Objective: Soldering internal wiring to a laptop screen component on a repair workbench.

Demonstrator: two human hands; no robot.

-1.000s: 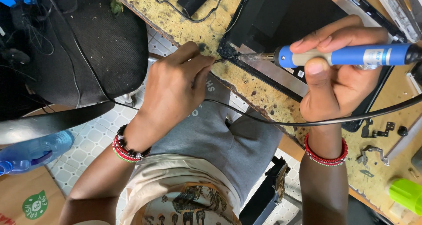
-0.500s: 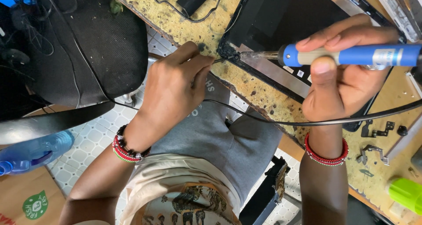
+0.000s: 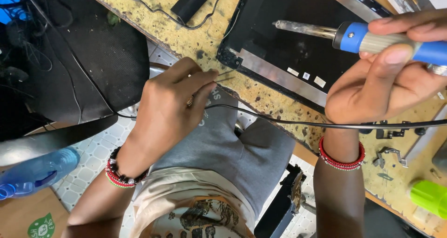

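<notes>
My right hand (image 3: pixel 391 75) grips a soldering iron (image 3: pixel 372 38) with a blue and grey handle; its metal tip points left over a black laptop lid (image 3: pixel 288 28) lying on the stained workbench (image 3: pixel 186 28). My left hand (image 3: pixel 172 107) pinches a thin strand of solder wire (image 3: pixel 224 75) near the bench edge, just left of the lid's corner. The iron's black cord (image 3: pixel 288 121) runs across my lap under both hands. The iron's tip hangs above the lid, apart from the wire.
A black strip and thin cable (image 3: pixel 191 3) lie at the top of the bench. Small metal brackets (image 3: pixel 391 152) and a green object (image 3: pixel 430 196) sit at the right. A black chair (image 3: pixel 84 56), a blue plastic bottle (image 3: pixel 32 173) and a cardboard box (image 3: pixel 32 219) stand left on the tiled floor.
The soldering iron has lifted up and to the right, away from the lid's corner where its tip was. My left hand stays by the bench edge with the wire.
</notes>
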